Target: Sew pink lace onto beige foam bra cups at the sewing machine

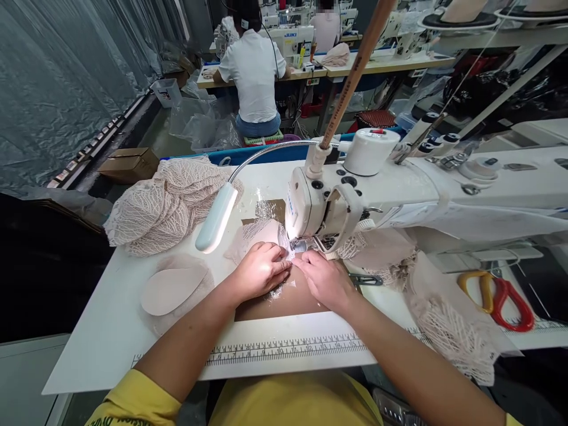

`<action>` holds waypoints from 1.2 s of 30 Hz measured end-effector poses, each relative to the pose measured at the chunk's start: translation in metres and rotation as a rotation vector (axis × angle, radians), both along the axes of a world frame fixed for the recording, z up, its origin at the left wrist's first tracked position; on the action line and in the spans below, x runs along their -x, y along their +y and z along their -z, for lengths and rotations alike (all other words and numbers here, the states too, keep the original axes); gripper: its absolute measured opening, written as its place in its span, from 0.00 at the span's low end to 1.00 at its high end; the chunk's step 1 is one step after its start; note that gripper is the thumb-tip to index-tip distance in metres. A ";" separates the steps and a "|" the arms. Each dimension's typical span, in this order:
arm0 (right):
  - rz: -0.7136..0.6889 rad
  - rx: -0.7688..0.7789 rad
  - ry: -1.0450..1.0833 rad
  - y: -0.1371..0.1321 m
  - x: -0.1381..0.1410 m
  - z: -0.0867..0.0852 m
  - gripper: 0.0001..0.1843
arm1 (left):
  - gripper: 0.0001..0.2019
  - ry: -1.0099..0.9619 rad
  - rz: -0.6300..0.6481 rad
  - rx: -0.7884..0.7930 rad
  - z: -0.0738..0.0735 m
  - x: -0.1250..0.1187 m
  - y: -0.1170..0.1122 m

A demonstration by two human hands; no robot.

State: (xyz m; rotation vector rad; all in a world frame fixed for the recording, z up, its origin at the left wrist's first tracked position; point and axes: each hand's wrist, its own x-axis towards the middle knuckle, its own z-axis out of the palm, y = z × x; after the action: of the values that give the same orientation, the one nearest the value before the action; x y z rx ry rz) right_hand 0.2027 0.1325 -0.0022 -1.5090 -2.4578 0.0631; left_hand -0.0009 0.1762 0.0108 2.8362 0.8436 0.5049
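Note:
A pale pink lace fabric piece [261,232] lies under the head of a white sewing machine [306,204], close to the lit needle area. My left hand [261,271] is closed on the fabric's near edge, fingers bent and pressed together just left of the needle. Opposite it, my right hand [323,277] pinches the same edge between thumb and forefinger, right at the presser foot. The two hands' fingertips almost meet. Beneath them is a brown sheet [266,309] on the table. What the fingers cover of the fabric is hidden.
Stacked lace pieces [164,204] and an oval pale pad [174,290] lie to the left, near a bendable lamp [216,219]. On the right are more lace [452,325], thread snips [366,280] and red-and-yellow-handled scissors [510,307]. A person [257,77] sits ahead at another machine.

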 end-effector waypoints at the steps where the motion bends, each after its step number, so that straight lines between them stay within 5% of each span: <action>1: -0.019 -0.007 0.001 0.000 -0.001 0.000 0.20 | 0.13 0.000 0.010 0.011 0.000 0.001 0.000; 12: 0.007 -0.017 -0.022 0.000 0.003 -0.001 0.19 | 0.14 -0.026 0.074 0.001 0.004 0.001 0.001; 36: 0.015 -0.015 0.073 -0.002 0.000 -0.009 0.17 | 0.15 -0.004 -0.232 -0.117 0.013 0.004 0.021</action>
State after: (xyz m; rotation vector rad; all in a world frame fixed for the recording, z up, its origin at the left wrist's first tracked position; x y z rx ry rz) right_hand 0.2032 0.1309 0.0066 -1.4918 -2.3844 0.0956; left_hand -0.0049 0.1970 -0.0023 2.8539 1.1879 0.6075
